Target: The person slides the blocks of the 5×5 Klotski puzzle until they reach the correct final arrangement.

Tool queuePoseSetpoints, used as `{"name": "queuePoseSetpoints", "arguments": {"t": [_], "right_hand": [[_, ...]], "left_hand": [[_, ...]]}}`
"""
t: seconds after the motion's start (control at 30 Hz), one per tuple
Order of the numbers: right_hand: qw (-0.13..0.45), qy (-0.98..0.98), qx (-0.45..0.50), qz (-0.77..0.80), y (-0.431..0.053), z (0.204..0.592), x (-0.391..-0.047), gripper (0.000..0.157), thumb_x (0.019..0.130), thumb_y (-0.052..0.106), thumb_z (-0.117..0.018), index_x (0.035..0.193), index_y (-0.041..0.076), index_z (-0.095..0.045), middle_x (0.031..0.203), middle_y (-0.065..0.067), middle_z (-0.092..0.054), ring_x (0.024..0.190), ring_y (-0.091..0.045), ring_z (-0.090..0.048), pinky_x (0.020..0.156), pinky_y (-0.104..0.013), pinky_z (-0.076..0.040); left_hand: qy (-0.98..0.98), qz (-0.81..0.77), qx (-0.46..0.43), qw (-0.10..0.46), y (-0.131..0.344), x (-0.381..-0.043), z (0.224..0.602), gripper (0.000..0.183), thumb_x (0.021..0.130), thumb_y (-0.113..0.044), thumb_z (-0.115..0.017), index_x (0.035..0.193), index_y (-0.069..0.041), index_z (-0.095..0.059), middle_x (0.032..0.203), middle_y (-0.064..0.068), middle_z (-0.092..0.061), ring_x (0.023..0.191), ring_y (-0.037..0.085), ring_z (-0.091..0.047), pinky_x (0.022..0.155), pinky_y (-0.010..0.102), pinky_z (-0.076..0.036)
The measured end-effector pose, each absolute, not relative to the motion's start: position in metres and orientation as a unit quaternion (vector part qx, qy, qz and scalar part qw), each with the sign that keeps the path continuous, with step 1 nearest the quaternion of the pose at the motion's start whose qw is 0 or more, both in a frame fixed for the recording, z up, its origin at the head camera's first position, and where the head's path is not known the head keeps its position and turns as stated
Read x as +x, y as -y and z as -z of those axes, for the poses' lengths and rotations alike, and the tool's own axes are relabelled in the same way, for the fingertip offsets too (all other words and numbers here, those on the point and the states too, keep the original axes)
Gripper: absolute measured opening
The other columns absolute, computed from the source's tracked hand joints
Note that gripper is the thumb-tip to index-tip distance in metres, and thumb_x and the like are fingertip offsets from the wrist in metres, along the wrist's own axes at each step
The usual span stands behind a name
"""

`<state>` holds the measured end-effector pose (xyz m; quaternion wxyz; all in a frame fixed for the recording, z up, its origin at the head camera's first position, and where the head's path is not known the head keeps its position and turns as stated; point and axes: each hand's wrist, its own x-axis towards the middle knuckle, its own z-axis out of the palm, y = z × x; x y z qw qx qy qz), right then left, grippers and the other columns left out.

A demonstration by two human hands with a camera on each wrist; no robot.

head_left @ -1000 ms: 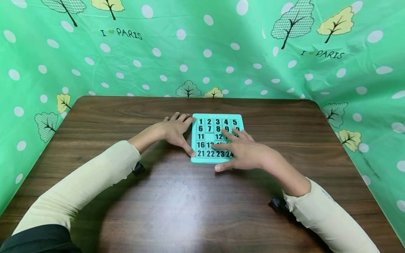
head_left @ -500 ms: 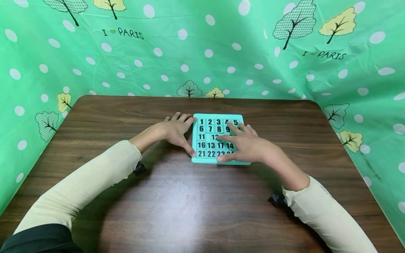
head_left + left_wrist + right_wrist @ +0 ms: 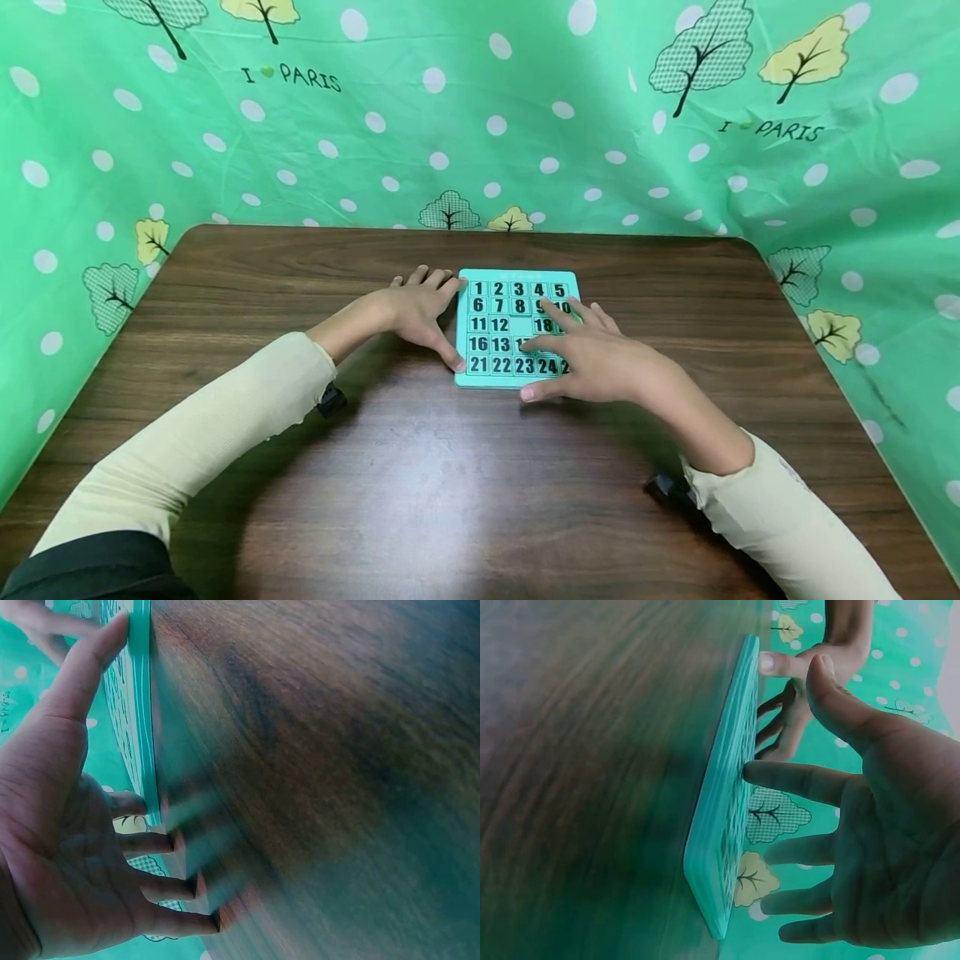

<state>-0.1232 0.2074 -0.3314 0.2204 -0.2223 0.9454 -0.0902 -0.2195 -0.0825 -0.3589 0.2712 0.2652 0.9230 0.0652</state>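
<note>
A turquoise sliding number puzzle (image 3: 510, 307) lies flat on the table, its black-numbered tiles facing up. The vacant square sits in the third row, just right of the 12. Along the puzzle's left side, my left hand (image 3: 420, 315) is spread, thumb at the near corner and index finger by the far one. In the left wrist view that thumb (image 3: 112, 637) touches the puzzle's edge, and the other fingertips reach the table. My right hand (image 3: 600, 358) hovers over the right part with fingers apart. Its index fingertip (image 3: 754, 772) meets the tile face below the vacant square, hiding part of its number.
The brown wood-grain table (image 3: 420, 483) has its far edge a little beyond the puzzle. A green dotted cloth (image 3: 495, 125) with printed trees hangs behind and at both sides. Dark wrist devices show below the left (image 3: 330, 400) and right (image 3: 667, 490) sleeves.
The 12 tile has slid left under my right index finger, so the vacant square moved one place right. That finger then shifted down to the tile below. My left hand stays still.
</note>
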Motion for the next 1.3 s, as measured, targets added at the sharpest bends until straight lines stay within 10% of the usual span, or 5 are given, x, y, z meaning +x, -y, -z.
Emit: {"name": "queuePoseSetpoints", "arguments": {"t": [1.3], "right_hand": [[0.219,-0.938,-0.252,0.092,-0.194,0.334,-0.125,0.076,0.101,0.071,-0.073,0.166,0.036,-0.058,0.19,-0.022,-0.014,0.174,-0.059,-0.004,0.137,-0.08,-0.005]], "left_hand": [[-0.925,-0.055,0.263,0.269,0.081,-0.223,0.364,0.155,0.072,-0.091,-0.086,0.184,-0.024,-0.002,0.192,0.015,-0.002,0.177,0.051,0.003,0.137,0.08,-0.011]]}}
